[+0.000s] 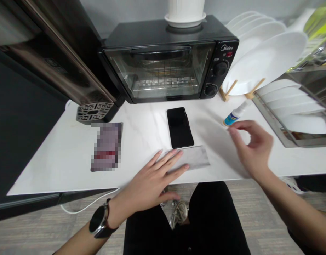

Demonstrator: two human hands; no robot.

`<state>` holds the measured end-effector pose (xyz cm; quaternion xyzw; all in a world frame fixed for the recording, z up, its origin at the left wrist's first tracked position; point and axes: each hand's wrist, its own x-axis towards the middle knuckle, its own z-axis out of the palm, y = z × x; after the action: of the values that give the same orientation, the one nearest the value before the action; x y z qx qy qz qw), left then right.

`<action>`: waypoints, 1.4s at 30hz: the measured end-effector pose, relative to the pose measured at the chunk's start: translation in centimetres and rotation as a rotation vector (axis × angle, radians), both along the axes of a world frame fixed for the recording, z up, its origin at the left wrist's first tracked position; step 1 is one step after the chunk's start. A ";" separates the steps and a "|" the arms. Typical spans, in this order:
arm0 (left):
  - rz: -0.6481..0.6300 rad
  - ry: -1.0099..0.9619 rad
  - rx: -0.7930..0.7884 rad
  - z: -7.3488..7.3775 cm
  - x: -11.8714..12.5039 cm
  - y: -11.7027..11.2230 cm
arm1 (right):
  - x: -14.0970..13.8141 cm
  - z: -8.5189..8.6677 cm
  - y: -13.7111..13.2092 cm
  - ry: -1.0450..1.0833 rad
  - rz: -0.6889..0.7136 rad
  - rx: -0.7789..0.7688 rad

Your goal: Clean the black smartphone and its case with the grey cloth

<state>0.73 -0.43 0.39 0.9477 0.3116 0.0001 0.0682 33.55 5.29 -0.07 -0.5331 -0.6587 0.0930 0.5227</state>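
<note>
My left hand (154,177) lies flat with its fingers stretched out over one end of a grey folded cloth (196,157) near the counter's front edge. A black smartphone (180,127) lies screen up just beyond the cloth. Over the right part of the counter, my right hand (254,148) is raised, thumb and index fingertip brought together in a pinch. Anything between those tips is too small to make out. Close behind them is a small spray bottle (234,115) with a blue label and white top; whether the fingers touch it I cannot tell.
A black toaster oven (163,71) stands at the back, bearing a white pot (186,10). To its right are white plates (263,60) in a wooden rack and a metal dish rack (292,141). A pixelated flat item (107,147) lies left, below a drip tray (93,111).
</note>
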 end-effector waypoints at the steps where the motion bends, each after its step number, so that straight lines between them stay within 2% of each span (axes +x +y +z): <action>1: -0.002 0.000 0.004 0.0 -0.1 -0.1 | 1.2 0.0 0.7 0.126 -0.148 0.047; 2: -0.001 0.001 0.008 0.0 -0.1 -0.1 | 2.2 -0.1 1.6 0.191 -0.192 0.016; 5: 0.000 -0.006 0.027 -0.1 -0.2 -0.2 | 4.1 -0.5 4.0 0.214 -0.070 -0.254; 8: -0.001 -0.011 0.036 -0.2 -0.2 -0.2 | 3.5 -0.8 5.4 0.131 0.050 -0.391; 14: -0.008 -0.015 0.022 0.7 -0.1 0.1 | -1.2 -0.8 5.6 0.086 0.331 -0.411; 17: 0.011 -0.044 0.034 1.0 0.0 0.7 | -2.7 -1.0 5.7 0.074 0.415 -0.392; 23: 0.044 -0.064 0.026 0.6 -0.2 2.0 | -3.0 -1.5 5.7 0.089 0.470 -0.415; 26: 0.044 -0.062 0.020 0.7 -0.7 1.5 | -2.4 -1.4 5.3 0.087 0.507 -0.403; 28: 0.065 -0.096 0.006 1.1 -1.4 0.8 | -1.9 -1.7 5.3 0.157 0.488 -0.380; 30: 0.182 -0.184 0.014 1.5 -2.9 0.2 | -1.5 -2.3 5.6 0.287 0.429 -0.357; 34: 0.750 -0.499 0.221 1.5 -8.4 0.4 | -1.1 -3.5 6.4 0.447 0.362 -0.339; 36: 0.922 -0.543 0.275 0.7 -11.8 1.1 | -1.0 -3.8 6.7 0.445 0.346 -0.332; 37: 0.987 -0.571 0.269 0.1 -13.3 1.4 | -1.0 -3.8 6.8 0.438 0.336 -0.327; 39: 1.133 -0.627 0.104 -1.1 -15.6 2.0 | -0.9 -3.8 6.8 0.427 0.317 -0.315; 40: 1.169 -0.656 0.018 -1.6 -16.3 2.2 | -0.9 -3.8 6.8 0.424 0.311 -0.312; 42: 1.174 -0.674 -0.017 -2.4 -17.0 2.3 | -0.9 -3.7 6.8 0.426 0.305 -0.311</action>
<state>-16.22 1.92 -2.03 0.5689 0.7366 0.3302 0.1576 32.64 12.06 -3.79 -0.4703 -0.5844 0.3799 0.5413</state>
